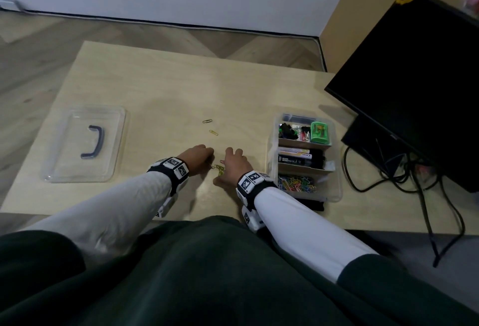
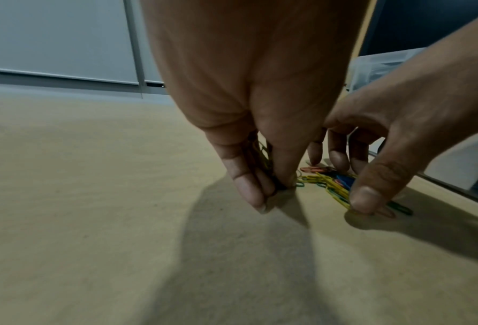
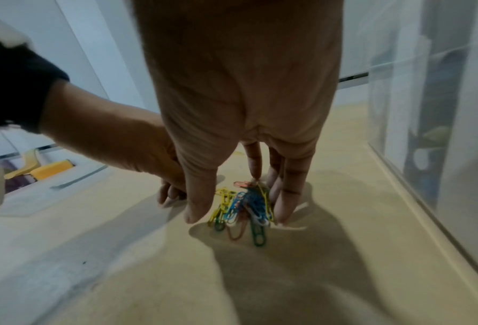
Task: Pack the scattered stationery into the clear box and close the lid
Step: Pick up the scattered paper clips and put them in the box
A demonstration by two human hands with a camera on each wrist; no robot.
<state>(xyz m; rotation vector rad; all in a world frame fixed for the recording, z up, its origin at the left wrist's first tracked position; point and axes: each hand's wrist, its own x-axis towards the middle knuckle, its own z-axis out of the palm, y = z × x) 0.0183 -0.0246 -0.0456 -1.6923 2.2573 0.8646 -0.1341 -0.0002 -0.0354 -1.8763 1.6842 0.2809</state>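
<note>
A small pile of coloured paper clips lies on the wooden table between my hands. My right hand brackets the pile, thumb on one side and fingers on the other, touching the clips. My left hand pinches a few clips between thumb and fingers, tips down on the table. Two loose clips lie farther back. The clear box stands open at the right with clips, markers and a green sharpener in it.
The clear lid with a dark handle lies flat at the table's left. A black monitor stands at the right, with cables trailing beside the box. The table's near edge is just below my wrists.
</note>
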